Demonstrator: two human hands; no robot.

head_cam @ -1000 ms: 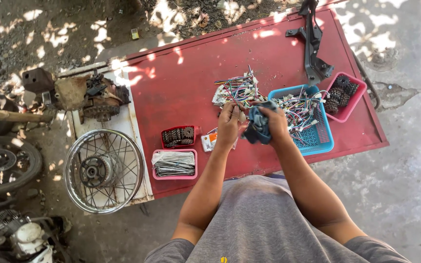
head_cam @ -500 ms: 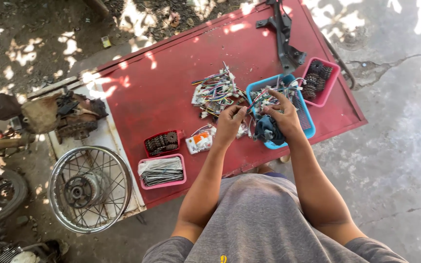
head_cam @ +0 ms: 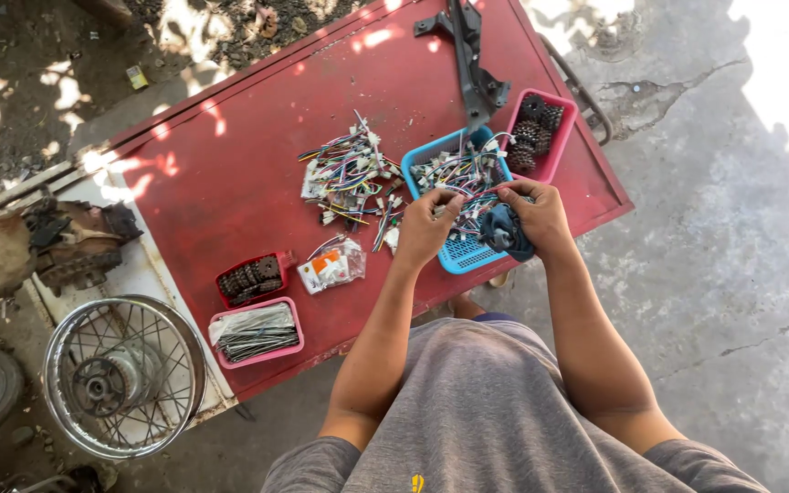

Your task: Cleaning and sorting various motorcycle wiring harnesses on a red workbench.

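Over the blue basket [head_cam: 468,251], at about two o'clock from the middle of the red surface [head_cam: 230,192], both hands are held close together. A thin wire from the tangled harness [head_cam: 458,173] in the basket is pinched by the left hand [head_cam: 424,228], its grip pressed together on the strand. A dark blue cloth bundle [head_cam: 506,230] is clamped under the right hand [head_cam: 536,215], with its fingertips closed on the same cluster of wires. Compared with a second ago, the hands are seen slightly farther over the basket and nearer each other, though much of that shift is owed to the camera's own swing; the cloth is kept in the right hand throughout. The work is thus judged to be still at the picking-apart stage, with one strand being drawn from the mass.

At nine o'clock from the basket a second heap of coloured wires [head_cam: 347,173] is laid loose on the surface. At one o'clock a pink tray [head_cam: 559,137] of dark chain parts is set touching the basket. Nearer the front edge, at seven o'clock, a small packet [head_cam: 331,267], a red tray [head_cam: 250,278] and a pink tray of spokes [head_cam: 256,330] are grouped.
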